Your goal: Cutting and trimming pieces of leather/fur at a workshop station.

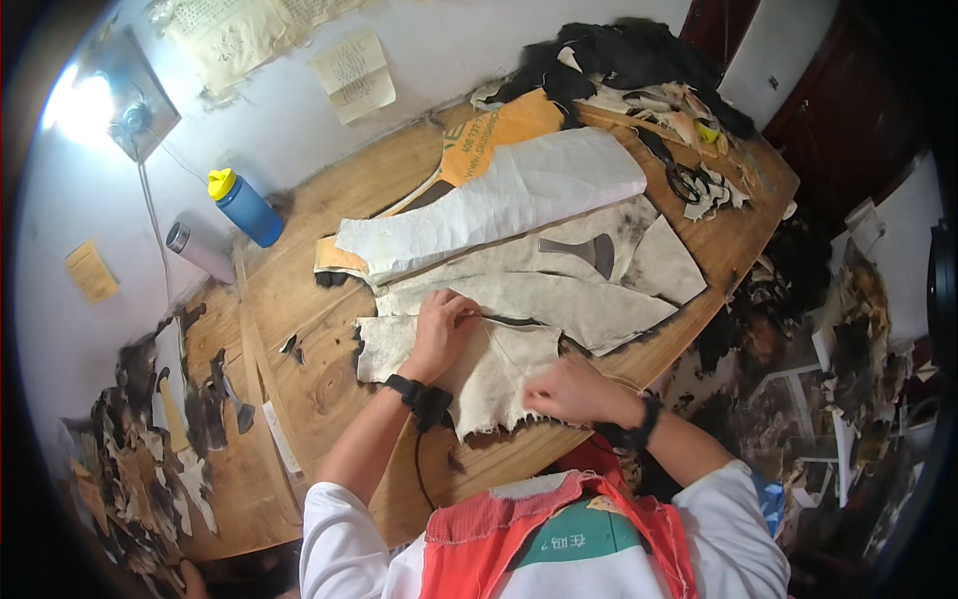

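Work piece: pale hide piece (499,367), on the near side of the wooden table (324,374), directly in front of the person.
Piece to hands: lies under and between both hands; its middle is exposed between them.
Long axis: mainly left to right across the person's front, the right end dipping toward the body.
Nearer hand: neither is clearly nearer; both appear to be in contact with the piece.
Left hand (445,327): rests over the far edge, fingers bent and close together; whether they pinch the hide cannot be told.
Right hand (567,389): at the right end, fingers curled narrow; whether they grip the edge or a small tool cannot be told.
Far edge: next to a larger hide panel (559,304), with a dark narrow gap showing between the two right of the left hand.
Surface: off-white, matt, lightly creased, with faint lines near the middle.
Outline: irregular; dark, ragged fringe along the near edge, dark tufts at the left end.
Adjacent item: dark flared blade (589,256), lying flat on the larger panel, beyond both hands and apart from them.
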Available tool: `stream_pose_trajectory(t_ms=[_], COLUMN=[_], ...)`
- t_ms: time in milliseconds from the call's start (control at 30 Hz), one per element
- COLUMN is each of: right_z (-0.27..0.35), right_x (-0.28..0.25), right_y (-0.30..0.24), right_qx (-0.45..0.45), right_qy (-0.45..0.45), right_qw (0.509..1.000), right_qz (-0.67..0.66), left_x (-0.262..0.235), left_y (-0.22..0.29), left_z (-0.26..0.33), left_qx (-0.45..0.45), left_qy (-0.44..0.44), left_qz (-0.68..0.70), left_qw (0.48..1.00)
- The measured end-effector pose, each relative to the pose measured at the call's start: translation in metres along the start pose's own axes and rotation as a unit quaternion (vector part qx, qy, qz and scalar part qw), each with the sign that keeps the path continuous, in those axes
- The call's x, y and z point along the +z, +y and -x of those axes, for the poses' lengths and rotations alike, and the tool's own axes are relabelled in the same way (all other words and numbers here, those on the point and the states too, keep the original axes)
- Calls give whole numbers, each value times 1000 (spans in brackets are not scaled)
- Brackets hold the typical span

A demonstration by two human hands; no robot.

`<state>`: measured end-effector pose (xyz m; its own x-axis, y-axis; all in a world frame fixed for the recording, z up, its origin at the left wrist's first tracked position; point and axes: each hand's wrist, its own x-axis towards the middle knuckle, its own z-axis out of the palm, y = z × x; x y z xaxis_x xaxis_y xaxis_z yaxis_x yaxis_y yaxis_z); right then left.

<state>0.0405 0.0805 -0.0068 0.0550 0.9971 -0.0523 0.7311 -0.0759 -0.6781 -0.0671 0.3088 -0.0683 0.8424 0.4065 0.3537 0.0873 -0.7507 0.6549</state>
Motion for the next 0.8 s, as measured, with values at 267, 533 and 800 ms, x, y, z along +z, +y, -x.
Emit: stream_pose_trajectory(t_ms=[267,533,800], right_z=[55,-75,-43], right_x=[-22,26,26], right_y=[-29,4,-39], right_qx=[212,124,125], right_qy=[-23,167,4], right_qw=[976,961,913], right_qz=[49,182,-389], left_x=[5,7,1], left_y=[-10,-4,3], left_z=[6,4,2], left_qx=[-71,-68,-63], left_qy=[12,11,28], left_qz=[66,77,47], left_qw=[995,995,997])
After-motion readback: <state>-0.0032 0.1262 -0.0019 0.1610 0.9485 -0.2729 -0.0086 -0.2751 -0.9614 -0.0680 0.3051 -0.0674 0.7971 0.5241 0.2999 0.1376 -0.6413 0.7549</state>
